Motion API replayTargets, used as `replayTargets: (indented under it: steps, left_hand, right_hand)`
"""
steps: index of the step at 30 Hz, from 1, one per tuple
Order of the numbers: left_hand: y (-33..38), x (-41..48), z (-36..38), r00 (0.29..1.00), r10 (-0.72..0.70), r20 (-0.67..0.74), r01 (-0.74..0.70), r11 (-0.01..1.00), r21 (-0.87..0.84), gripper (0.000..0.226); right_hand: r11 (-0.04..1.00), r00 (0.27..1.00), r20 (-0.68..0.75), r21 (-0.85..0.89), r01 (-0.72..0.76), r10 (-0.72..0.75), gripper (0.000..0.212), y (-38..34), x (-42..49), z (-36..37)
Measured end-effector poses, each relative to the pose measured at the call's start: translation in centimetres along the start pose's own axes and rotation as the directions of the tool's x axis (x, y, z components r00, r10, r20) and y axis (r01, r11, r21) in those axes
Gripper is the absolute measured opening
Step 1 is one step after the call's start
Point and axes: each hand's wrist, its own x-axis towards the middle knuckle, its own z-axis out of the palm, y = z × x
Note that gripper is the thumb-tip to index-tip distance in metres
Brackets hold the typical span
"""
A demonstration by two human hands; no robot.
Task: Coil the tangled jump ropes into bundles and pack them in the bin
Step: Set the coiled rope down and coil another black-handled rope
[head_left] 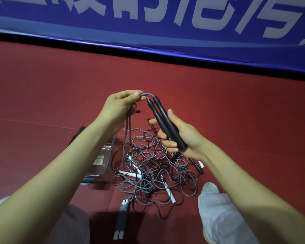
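Gripping two black handles (165,124) side by side, the right hand (187,138) hovers above the tangled pile (153,169). The left hand (116,106) pinches their grey cord (148,94). One clear bin (109,152) sits just left of the pile, one coiled bundle (121,217) lies nearer, and open red floor (42,85) spreads beyond.

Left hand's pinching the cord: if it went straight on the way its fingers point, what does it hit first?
Probably the top ends of the two black handles held by the right hand: the left hand points right along the grey cord that runs into them. Depth is uncertain.
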Motion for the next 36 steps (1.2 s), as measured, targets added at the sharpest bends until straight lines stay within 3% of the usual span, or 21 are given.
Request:
replayTargets:
  steps: [5, 7, 8, 9, 10, 11, 12, 13, 15, 18, 20, 22, 27, 30, 36]
  left_hand:
    - [0.2, 0.0, -0.1, 0.999, -0.037, 0.01, 0.037, 0.999, -0.017, 0.015]
    - [0.3, -0.1, 0.1, 0.994, -0.097, 0.053, 0.099, 0.995, -0.029, 0.014]
    - [0.2, -0.3, 0.3, 0.987, -0.138, 0.083, 0.14, 0.99, -0.024, 0.013]
    - [0.1, -0.4, 0.5, 0.978, -0.18, 0.108, 0.183, 0.983, -0.019, 0.011]
    - [-0.1, -0.6, 0.9, 0.967, -0.22, 0.13, 0.224, 0.974, -0.02, 0.01]
    - [-0.3, -0.8, 1.3, 0.954, -0.257, 0.155, 0.264, 0.964, -0.027, 0.009]
    - [-0.6, -1.1, 1.7, 0.939, -0.292, 0.183, 0.304, 0.952, -0.039, 0.009]
    - [-0.9, -1.4, 2.2, 0.923, -0.323, 0.209, 0.34, 0.939, -0.048, 0.012]
    - [-1.8, -2.1, 3.1, 0.897, -0.357, 0.262, 0.384, 0.921, -0.061, 0.017]
    - [-3.1, -2.6, 4.2, 0.888, -0.339, 0.31, 0.395, 0.908, -0.137, 0.017]
    - [-3.6, -2.7, 4.6, 0.892, -0.319, 0.32, 0.38, 0.913, -0.151, 0.016]
    - [-4.0, -2.9, 5.0, 0.899, -0.298, 0.321, 0.359, 0.921, -0.15, 0.015]
    - [-4.5, -3.6, 5.5, 0.935, -0.271, 0.229, 0.32, 0.922, -0.218, 0.005]
    - [-5.0, -3.7, 5.7, 0.919, -0.323, 0.225, 0.367, 0.909, -0.196, 0.013]
    - [-5.5, -2.9, 4.8, 0.928, -0.316, 0.196, 0.34, 0.935, -0.103, 0.017]
  right_hand:
    - [0.997, 0.992, -0.117, -0.071, 0.031, -0.039, 0.049, 0.0, 0.2, 0.0]
    - [0.947, 0.958, -0.253, -0.317, 0.049, -0.134, 0.038, -0.2, 0.2, 0.2]
    - [0.815, 0.918, -0.316, -0.58, 0.014, -0.241, 0.034, -0.5, 0.2, 0.1]
    - [0.569, 0.867, -0.333, -0.819, -0.071, -0.372, 0.033, -0.7, 0.1, -0.2]
    - [0.301, 0.817, -0.309, -0.937, -0.175, -0.487, 0.035, -0.9, 0.1, -0.7]
    - [0.115, 0.776, -0.297, -0.952, -0.282, -0.556, 0.04, -1.2, 0.0, -1.1]
    - [0.024, 0.741, -0.302, -0.933, -0.36, -0.6, 0.047, -1.5, -0.1, -1.5]
    - [0.001, 0.704, -0.313, -0.914, -0.406, -0.638, 0.051, -1.9, -0.1, -1.9]
    - [0.078, 0.634, -0.324, -0.92, -0.384, -0.702, 0.051, -2.4, -0.1, -2.7]
    - [0.443, 0.596, -0.4, -0.893, -0.081, -0.696, 0.035, -2.7, 0.5, -2.9]
    - [0.746, 0.653, -0.483, -0.636, 0.197, -0.584, 0.034, -2.2, 1.4, -2.1]
    - [0.88, 0.723, -0.504, -0.308, 0.362, -0.473, 0.036, -1.7, 2.1, -0.7]
    - [0.864, 0.705, -0.533, -0.107, 0.492, -0.468, 0.019, -1.5, 2.6, 0.2]
    - [0.854, 0.682, -0.55, -0.125, 0.505, -0.483, 0.015, -2.0, 2.6, 0.0]
    - [0.852, 0.72, -0.455, -0.293, 0.434, -0.523, 0.018, -2.1, 2.3, 0.2]
